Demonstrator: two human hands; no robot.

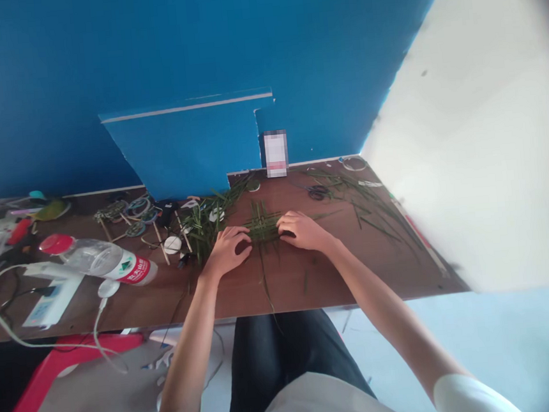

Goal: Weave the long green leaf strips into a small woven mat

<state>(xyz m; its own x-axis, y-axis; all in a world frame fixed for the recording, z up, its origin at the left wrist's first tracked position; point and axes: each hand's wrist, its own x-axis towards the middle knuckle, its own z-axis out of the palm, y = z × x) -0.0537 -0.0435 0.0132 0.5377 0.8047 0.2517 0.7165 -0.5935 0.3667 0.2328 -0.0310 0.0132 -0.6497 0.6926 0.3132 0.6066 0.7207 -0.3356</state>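
A small mat of woven green leaf strips [263,227] lies on the brown table in front of me, with strip ends sticking out on several sides. My left hand [230,248] is at its left edge, fingers curved against the strips. At the opposite edge, my right hand [301,230] has bent fingers and a thumb on the strips. The two hands hold the mat between them. One long thin strand [264,277] runs from it toward the table's front edge. Beside my left hand is a heap of loose green leaves [200,228].
Dark-handled scissors [318,192] and scattered leaf strips [376,213] lie to the right. On the left are a water bottle [110,259] on its side, a white power strip [54,292] with cables, and a cluster of sticks and rings [136,218]. A blue wall [319,54] stands behind.
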